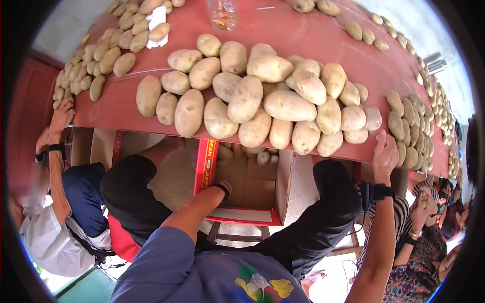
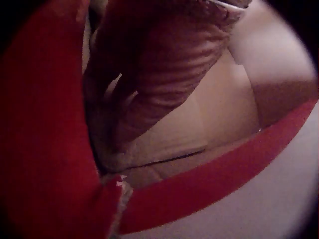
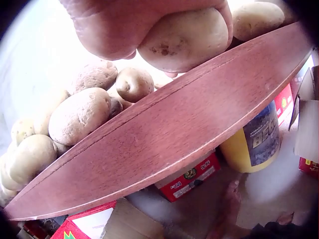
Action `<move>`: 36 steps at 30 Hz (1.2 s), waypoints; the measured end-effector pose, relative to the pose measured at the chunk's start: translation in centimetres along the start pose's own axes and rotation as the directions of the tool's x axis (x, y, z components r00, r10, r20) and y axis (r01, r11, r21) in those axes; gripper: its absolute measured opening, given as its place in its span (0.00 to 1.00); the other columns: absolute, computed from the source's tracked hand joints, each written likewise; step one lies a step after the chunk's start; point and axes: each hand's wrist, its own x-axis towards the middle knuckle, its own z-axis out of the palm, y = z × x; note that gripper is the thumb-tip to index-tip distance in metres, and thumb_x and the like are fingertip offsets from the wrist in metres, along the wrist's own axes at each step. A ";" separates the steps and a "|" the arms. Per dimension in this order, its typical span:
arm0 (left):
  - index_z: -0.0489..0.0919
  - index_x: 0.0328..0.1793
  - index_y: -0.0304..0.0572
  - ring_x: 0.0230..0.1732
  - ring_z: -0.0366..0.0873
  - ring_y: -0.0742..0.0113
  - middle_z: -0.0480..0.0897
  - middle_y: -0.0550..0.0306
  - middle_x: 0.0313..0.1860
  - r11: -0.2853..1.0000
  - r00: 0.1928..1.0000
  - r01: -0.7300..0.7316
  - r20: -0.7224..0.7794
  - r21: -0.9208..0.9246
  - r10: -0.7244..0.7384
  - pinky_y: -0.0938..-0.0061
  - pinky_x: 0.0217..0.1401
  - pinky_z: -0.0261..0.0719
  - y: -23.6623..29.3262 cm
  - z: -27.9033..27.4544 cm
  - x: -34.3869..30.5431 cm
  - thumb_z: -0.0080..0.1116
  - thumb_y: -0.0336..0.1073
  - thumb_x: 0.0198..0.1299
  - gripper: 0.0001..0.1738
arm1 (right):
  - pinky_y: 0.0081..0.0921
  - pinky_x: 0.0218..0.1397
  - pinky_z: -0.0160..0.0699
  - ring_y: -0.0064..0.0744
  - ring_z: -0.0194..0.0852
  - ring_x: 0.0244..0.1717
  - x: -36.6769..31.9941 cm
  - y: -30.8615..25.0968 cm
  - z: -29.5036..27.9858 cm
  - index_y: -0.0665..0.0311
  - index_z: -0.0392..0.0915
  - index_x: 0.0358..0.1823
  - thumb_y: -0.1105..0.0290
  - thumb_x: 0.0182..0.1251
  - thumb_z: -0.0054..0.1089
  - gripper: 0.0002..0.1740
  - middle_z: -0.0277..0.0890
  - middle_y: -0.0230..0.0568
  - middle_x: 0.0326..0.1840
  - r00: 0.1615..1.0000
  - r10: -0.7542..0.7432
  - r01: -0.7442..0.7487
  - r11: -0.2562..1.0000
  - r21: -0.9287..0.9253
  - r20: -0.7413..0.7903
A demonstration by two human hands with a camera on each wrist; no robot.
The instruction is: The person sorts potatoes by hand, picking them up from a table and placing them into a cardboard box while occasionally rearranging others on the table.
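Observation:
My right hand (image 3: 124, 25) grips a large pale potato (image 3: 184, 42) with a dark blemish, its fingers wrapped round it close over the table's edge. In the head view this right hand (image 1: 385, 156) is at the front edge, right of a big potato pile (image 1: 247, 98). My left forearm reaches down into an open cardboard box (image 1: 280, 192) below the table; the wristband shows, but the hand is hidden there. In the dim left wrist view, the left hand (image 2: 159, 69) points its fingers down inside the box, small gaps between them, beside its red wall (image 2: 45, 124).
The red table (image 1: 121, 111) carries more potato heaps at left (image 1: 101, 58) and right (image 1: 411, 131). A clear container (image 1: 222, 15) stands at the back. A yellow bucket (image 3: 234, 152) and a red box (image 3: 189, 177) are under the table. Other people sit on both sides.

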 end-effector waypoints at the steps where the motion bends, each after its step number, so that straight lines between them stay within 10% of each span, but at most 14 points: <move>1: 0.79 0.54 0.46 0.41 0.82 0.59 0.82 0.53 0.44 1.000 1.000 0.004 -0.008 -0.009 -0.004 0.63 0.40 0.80 0.0 0.1 -0.1 0.55 0.40 0.57 0.19 | 0.44 0.43 0.70 0.54 0.73 0.39 0.0 -0.2 -0.1 0.67 0.77 0.31 0.56 0.72 0.40 0.23 0.76 0.48 0.35 1.000 0.021 -0.021 1.000 -0.007 0.015; 14: 0.76 0.57 0.45 0.33 0.83 0.60 0.83 0.51 0.38 0.938 0.980 -0.191 0.001 -0.288 0.200 0.66 0.31 0.82 3.5 -10.3 -9.6 0.57 0.38 0.55 0.21 | 0.45 0.46 0.71 0.54 0.74 0.42 0.1 0.4 0.6 0.66 0.77 0.35 0.52 0.72 0.38 0.25 0.77 0.49 0.40 1.000 0.026 -0.026 0.994 -0.103 -0.006; 16: 0.72 0.59 0.43 0.28 0.81 0.66 0.82 0.51 0.34 0.842 0.889 -0.451 -0.064 -0.295 0.454 0.70 0.23 0.80 4.1 -13.4 -14.4 0.60 0.36 0.52 0.25 | 0.46 0.47 0.72 0.54 0.74 0.43 0.3 0.6 0.7 0.65 0.77 0.36 0.51 0.72 0.37 0.26 0.77 0.49 0.41 1.000 0.026 -0.026 0.990 -0.135 -0.003; 20: 0.70 0.61 0.38 0.36 0.78 0.72 0.78 0.54 0.39 0.519 0.688 -0.698 -0.257 -0.494 0.679 0.74 0.39 0.78 2.8 -19.4 -27.3 0.52 0.39 0.56 0.26 | 0.47 0.48 0.72 0.55 0.74 0.45 0.7 0.0 1.0 0.64 0.78 0.38 0.48 0.72 0.34 0.28 0.77 0.49 0.43 0.996 0.093 -0.092 0.982 -0.166 -0.005; 24: 0.66 0.67 0.40 0.44 0.76 0.75 0.75 0.59 0.53 0.092 0.523 -0.819 -0.671 -0.567 0.525 0.79 0.49 0.76 -0.1 -22.6 -36.9 0.54 0.37 0.64 0.25 | 0.48 0.48 0.71 0.55 0.74 0.45 0.7 -0.3 0.5 0.63 0.77 0.36 0.47 0.72 0.33 0.29 0.77 0.49 0.44 0.989 0.145 -0.144 0.977 -0.155 -0.009; 27: 0.65 0.67 0.39 0.47 0.74 0.73 0.74 0.61 0.55 0.074 0.274 -0.959 -0.962 -0.274 -0.009 0.75 0.49 0.77 -0.2 -25.3 -38.2 0.53 0.40 0.66 0.25 | 0.48 0.48 0.71 0.55 0.74 0.45 0.6 -0.5 0.9 0.63 0.77 0.36 0.47 0.72 0.32 0.29 0.77 0.49 0.44 0.986 0.163 -0.166 0.979 -0.120 -0.033; 30: 0.65 0.68 0.42 0.49 0.76 0.67 0.74 0.55 0.58 0.420 0.022 -0.903 -0.988 -0.086 -0.156 0.73 0.51 0.76 -1.9 -29.3 -35.3 0.55 0.38 0.63 0.27 | 0.49 0.49 0.71 0.55 0.73 0.46 0.5 -0.4 0.5 0.62 0.78 0.37 0.46 0.72 0.32 0.29 0.76 0.49 0.44 0.984 0.174 -0.176 0.977 -0.120 -0.026; 33: 0.68 0.63 0.44 0.53 0.76 0.54 0.78 0.45 0.49 0.863 -0.169 -0.505 -0.977 -0.026 -0.128 0.66 0.57 0.73 -0.9 -31.3 -33.6 0.57 0.35 0.59 0.25 | 0.48 0.49 0.71 0.55 0.73 0.46 0.6 -0.5 0.6 0.62 0.78 0.38 0.46 0.72 0.32 0.30 0.76 0.49 0.45 0.983 0.185 -0.186 0.976 -0.111 -0.023; 36: 0.69 0.64 0.49 0.55 0.73 0.43 0.77 0.39 0.52 0.860 0.009 -0.494 -0.990 -0.125 -0.139 0.60 0.59 0.71 -1.3 -31.6 -30.1 0.58 0.36 0.56 0.27 | 0.48 0.49 0.71 0.55 0.74 0.47 0.6 -0.5 0.5 0.62 0.78 0.38 0.46 0.72 0.32 0.30 0.77 0.49 0.45 0.980 0.197 -0.199 0.976 -0.091 -0.024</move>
